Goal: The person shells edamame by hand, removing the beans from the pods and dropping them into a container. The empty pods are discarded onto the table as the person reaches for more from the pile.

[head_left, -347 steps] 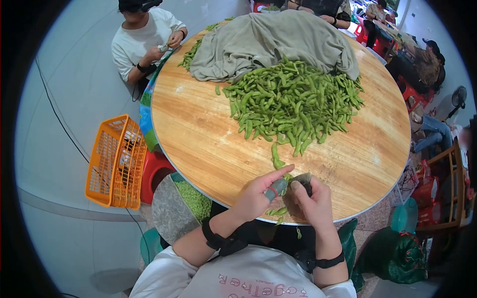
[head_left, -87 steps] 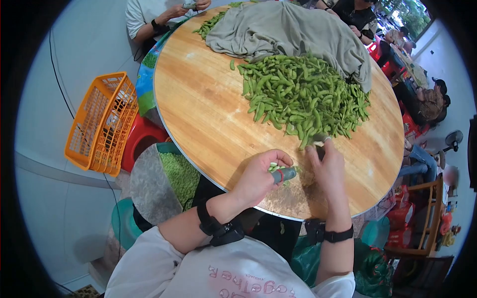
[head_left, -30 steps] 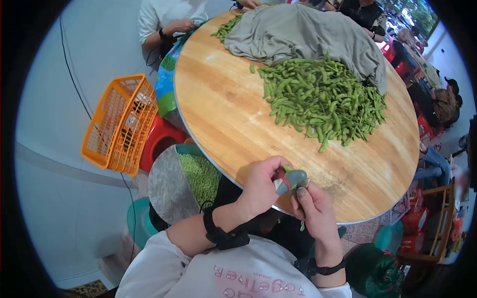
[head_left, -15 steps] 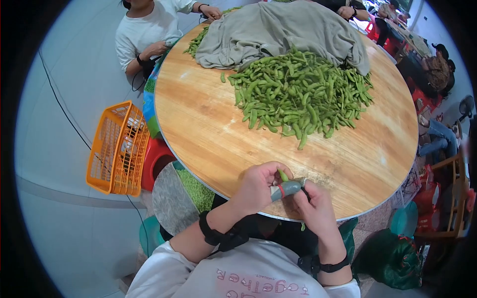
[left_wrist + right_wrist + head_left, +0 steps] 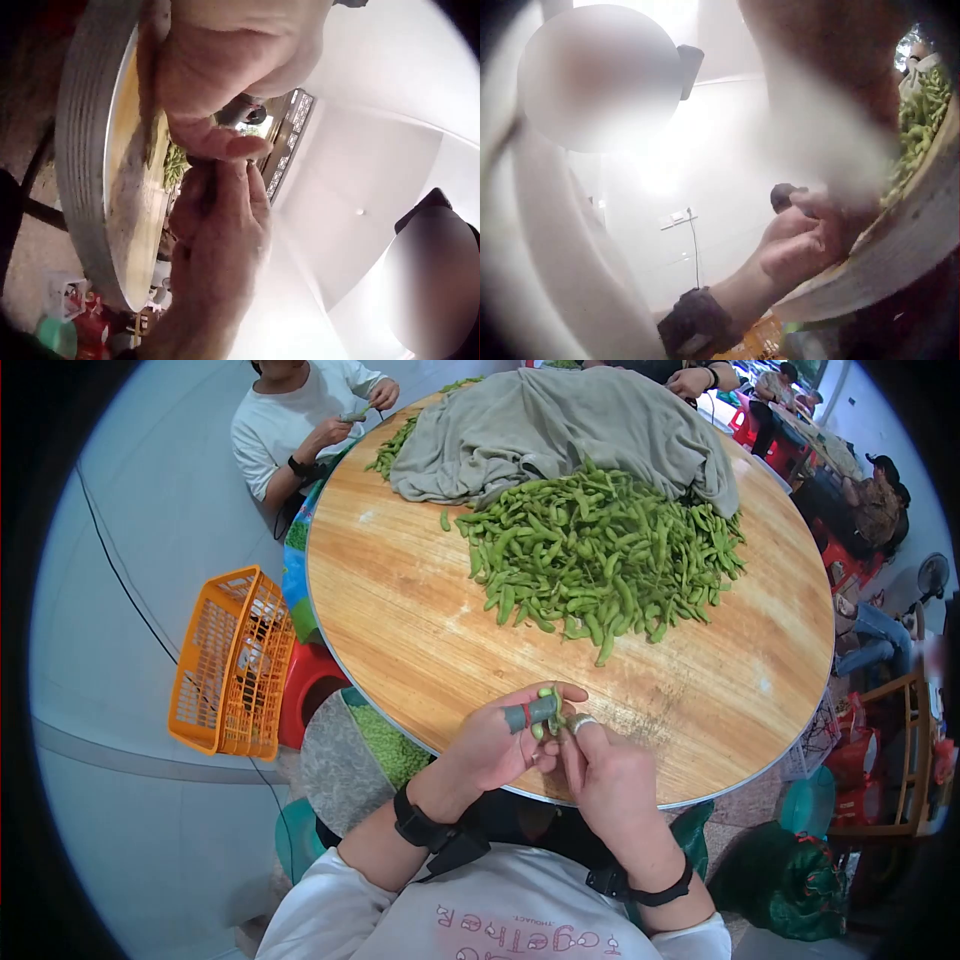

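Note:
Near the front edge of the round wooden table (image 5: 400,615), my two hands meet over a green soybean pod (image 5: 559,714). My left hand (image 5: 488,748) holds the pod between its thumb and fingers; a grey sleeve (image 5: 530,714) with a red band covers one digit. Light green beans show beside that sleeve. From the other side, my right hand (image 5: 615,778) pinches the pod with thumb and forefinger, with a pale cover at the tip. In the left wrist view the hands' fingertips touch, and the pod is hidden. Beyond lies a large heap of soybean pods (image 5: 610,555).
A grey-green cloth (image 5: 570,435) covers the back of the heap. Left of the table stand an orange crate (image 5: 215,670), a red stool (image 5: 308,690) and a container of shelled beans (image 5: 392,745). A person in white (image 5: 300,425) sits at the far left.
Earlier my right hand reached to the heap's edge, then returned to my left hand. Since half a second ago, my left hand has turned palm up and beans now show at the pod.

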{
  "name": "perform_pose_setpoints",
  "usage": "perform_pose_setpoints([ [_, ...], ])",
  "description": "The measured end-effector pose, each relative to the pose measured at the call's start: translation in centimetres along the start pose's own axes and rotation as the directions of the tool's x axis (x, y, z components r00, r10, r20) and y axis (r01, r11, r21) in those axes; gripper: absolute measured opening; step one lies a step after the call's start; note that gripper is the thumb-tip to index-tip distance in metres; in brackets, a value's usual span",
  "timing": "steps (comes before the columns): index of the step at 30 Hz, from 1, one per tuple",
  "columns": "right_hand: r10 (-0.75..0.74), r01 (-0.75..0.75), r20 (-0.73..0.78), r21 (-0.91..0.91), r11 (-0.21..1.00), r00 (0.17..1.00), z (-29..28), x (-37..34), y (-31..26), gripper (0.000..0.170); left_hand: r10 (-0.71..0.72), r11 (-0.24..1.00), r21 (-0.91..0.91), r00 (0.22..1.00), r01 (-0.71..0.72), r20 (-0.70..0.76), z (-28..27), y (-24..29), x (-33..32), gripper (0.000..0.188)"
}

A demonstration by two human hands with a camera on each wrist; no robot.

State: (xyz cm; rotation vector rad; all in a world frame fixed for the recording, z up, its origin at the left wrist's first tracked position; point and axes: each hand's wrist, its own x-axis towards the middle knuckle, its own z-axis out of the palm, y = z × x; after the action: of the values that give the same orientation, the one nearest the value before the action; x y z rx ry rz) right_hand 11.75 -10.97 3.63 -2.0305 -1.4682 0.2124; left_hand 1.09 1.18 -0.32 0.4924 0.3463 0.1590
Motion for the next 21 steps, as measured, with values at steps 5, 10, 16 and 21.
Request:
perform_pose_setpoints([
  [5, 0.057, -0.057, 0.002, -0.046, 0.997, 0.998, -1.9, 5.2, 4.0, 0.015, 0.077, 0.996, 0.053, 0.997, -0.077, 0.000, -0.5, 0.4, 0.0, 0.036],
  [10, -0.135, 0.198, 0.186, -0.382, 0.902, 0.973, -1.8, 7.9, 6.6, 0.013, 0.070, 0.941, 0.321, 0.990, -0.106, 0.121, -0.5, 0.3, -0.2, 0.035],
  [16, -0.065, 0.186, 0.331, -0.346, 0.920, 0.941, -3.1, 5.4, 4.4, 0.014, 0.107, 0.283, 0.904, 0.947, -0.320, 0.301, 0.5, -0.4, -2.1, 0.028],
  [21, -0.089, 0.143, 0.194, -0.291, 0.946, 0.977, -2.3, 5.0, 4.9, 0.015, 0.347, 0.524, 0.812, 0.935, -0.256, 0.071, 0.2, -1.0, -1.3, 0.033],
])
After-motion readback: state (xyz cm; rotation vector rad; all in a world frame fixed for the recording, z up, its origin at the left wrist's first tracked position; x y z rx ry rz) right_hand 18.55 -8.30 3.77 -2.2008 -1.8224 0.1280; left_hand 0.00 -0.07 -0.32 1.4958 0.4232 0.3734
